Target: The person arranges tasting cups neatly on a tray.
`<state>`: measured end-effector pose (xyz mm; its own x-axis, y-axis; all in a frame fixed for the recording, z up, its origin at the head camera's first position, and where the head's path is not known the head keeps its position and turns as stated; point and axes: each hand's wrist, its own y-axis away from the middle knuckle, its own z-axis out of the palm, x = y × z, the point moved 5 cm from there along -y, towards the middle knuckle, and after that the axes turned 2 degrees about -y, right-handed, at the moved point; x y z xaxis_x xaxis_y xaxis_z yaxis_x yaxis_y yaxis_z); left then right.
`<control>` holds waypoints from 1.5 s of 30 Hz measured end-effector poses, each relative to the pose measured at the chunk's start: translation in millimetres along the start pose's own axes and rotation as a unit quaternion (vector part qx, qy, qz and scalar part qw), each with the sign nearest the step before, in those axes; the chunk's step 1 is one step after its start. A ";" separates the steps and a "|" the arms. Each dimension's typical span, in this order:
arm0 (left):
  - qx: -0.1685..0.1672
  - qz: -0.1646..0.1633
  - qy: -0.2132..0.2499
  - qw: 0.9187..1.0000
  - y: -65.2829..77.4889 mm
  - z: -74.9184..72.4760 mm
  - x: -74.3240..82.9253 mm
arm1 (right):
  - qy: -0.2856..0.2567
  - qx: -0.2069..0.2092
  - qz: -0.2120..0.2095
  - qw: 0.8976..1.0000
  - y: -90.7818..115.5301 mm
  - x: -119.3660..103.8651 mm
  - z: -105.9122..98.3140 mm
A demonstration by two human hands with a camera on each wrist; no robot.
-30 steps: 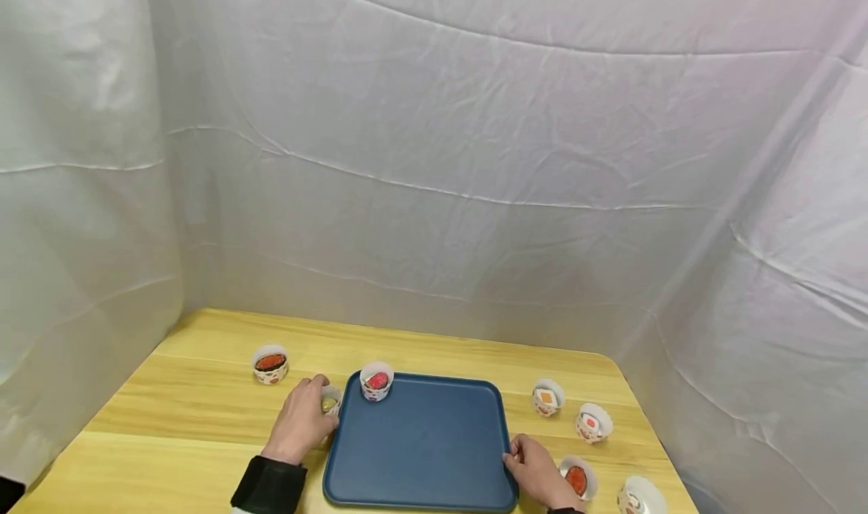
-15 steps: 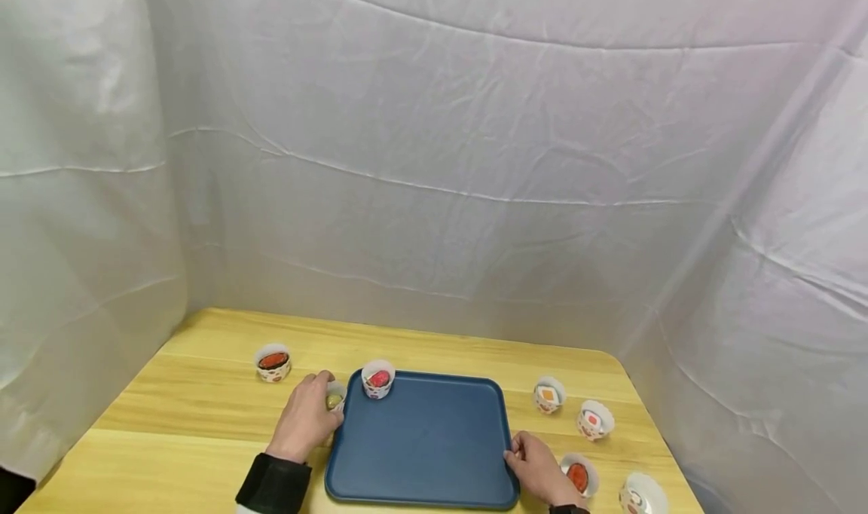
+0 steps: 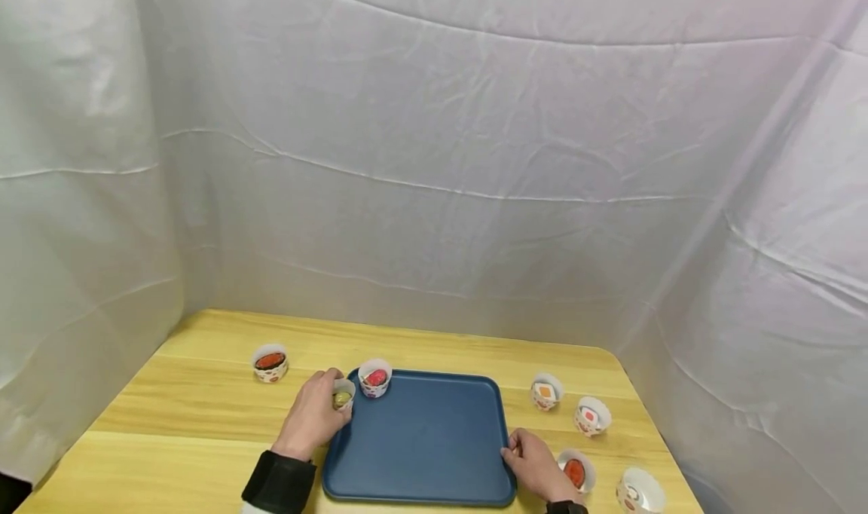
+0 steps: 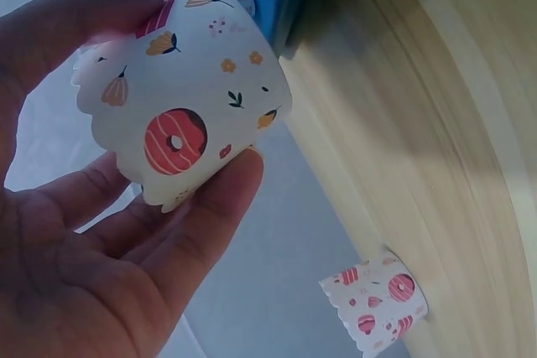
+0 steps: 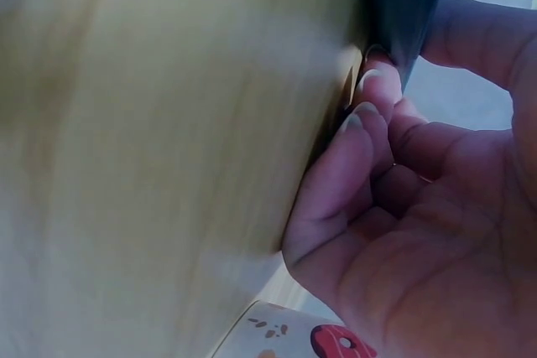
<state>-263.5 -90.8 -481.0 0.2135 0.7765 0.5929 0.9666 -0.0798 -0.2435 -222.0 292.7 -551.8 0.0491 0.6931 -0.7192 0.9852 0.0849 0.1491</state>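
Note:
My left hand [image 3: 313, 416] pinches a white paper cup [image 4: 189, 90] with donut and flower prints between thumb and fingers. A yellowish-green piece [image 3: 342, 399] lies inside that cup, which is over the left edge of the blue tray [image 3: 427, 439]. In the left wrist view the cup is clear of the wooden surface. On the tray's far left corner stands another paper cup [image 3: 375, 378] with a pink-red piece in it. At the tray's right edge my right hand [image 3: 536, 465] grips the rim, thumb on one side and curled fingers on the other.
Right of the tray several paper cups stand on the wooden table [image 3: 169, 408]: one with an orange-centred piece [image 3: 545, 392], one with a pink-centred piece [image 3: 591, 416], one with a red piece [image 3: 576, 472], one with a white piece [image 3: 640, 491]. A red-filled cup [image 3: 270, 363] stands far left.
The left hand has moved the cup with the yellowish-green piece rightward, from beside the tray to over its left edge. My right hand stays on the tray's right rim.

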 end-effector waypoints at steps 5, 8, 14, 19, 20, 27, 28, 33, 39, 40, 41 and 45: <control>-0.002 0.011 0.006 1.000 -0.2 6.9 5.2 | -0.002 -0.001 0.005 1.000 0.7 -2.4 -1.4; -0.006 0.015 0.008 1.000 -0.7 11.1 9.0 | -0.005 -0.001 0.006 1.000 1.5 -4.4 -1.8; -0.024 0.016 0.005 1.000 -0.3 20.5 14.8 | -0.005 -0.001 0.003 1.000 2.6 -6.3 -1.7; -0.039 0.018 0.002 0.999 -0.2 28.8 18.1 | -0.007 -0.003 0.003 1.000 2.9 -5.5 -1.9; -0.039 0.018 0.002 0.999 -0.2 29.8 18.7 | -0.008 -0.003 0.002 1.000 2.9 -5.3 -1.9; -0.040 0.025 0.000 0.999 -1.1 36.9 22.3 | -0.004 -0.001 -0.008 1.000 2.2 -4.9 -1.9; -0.041 0.027 0.001 0.999 -1.3 37.8 22.9 | -0.003 -0.001 -0.007 1.000 2.3 -5.0 -1.9; -0.050 0.027 -0.001 0.998 -2.6 42.1 24.8 | -0.004 -0.002 -0.003 1.000 3.1 -6.0 -2.6; -0.047 0.027 -0.006 0.998 -2.6 44.3 26.9 | 0.000 0.002 -0.004 1.000 2.4 -5.4 -2.3; -0.046 0.027 -0.005 0.999 -2.4 44.5 27.2 | 0.001 0.002 -0.003 1.000 2.4 -5.3 -2.2; -0.046 0.027 -0.006 0.999 -2.4 44.8 27.3 | 0.001 0.002 -0.001 1.000 2.5 -5.6 -2.3; -0.050 0.021 -0.014 0.998 -1.1 45.3 27.8 | 0.000 0.004 -0.001 1.000 4.2 -8.0 -2.8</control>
<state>-265.0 -40.8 -499.0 0.2509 0.7877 0.5626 0.9667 -0.1733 -0.1884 -218.7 289.5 -543.6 0.0473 0.6930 -0.7193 0.9864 0.0809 0.1428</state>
